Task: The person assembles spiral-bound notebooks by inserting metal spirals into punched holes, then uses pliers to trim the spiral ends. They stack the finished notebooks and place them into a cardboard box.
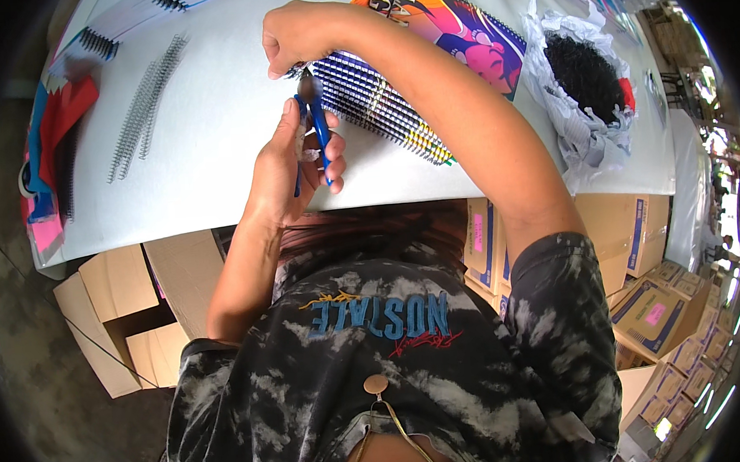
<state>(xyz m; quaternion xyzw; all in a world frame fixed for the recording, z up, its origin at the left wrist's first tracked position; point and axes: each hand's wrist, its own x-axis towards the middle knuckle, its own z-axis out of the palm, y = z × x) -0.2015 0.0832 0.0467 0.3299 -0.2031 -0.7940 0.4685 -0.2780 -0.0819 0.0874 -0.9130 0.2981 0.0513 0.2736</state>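
Blue-handled pliers (316,133) sit gripped in the left hand (295,164), nose up at the coil end of the front notebook. Right hand (297,38) pinches that coil end, probably steadying it for the pliers. Notebooks (380,101) lie fanned on the white worktop (215,155), bindings toward the person, each within reach. Loose coils (142,109) lie left; a crumpled bag (585,94) of black bits right. Brown cartons (650,308) with blue edges and pink labels stand below.
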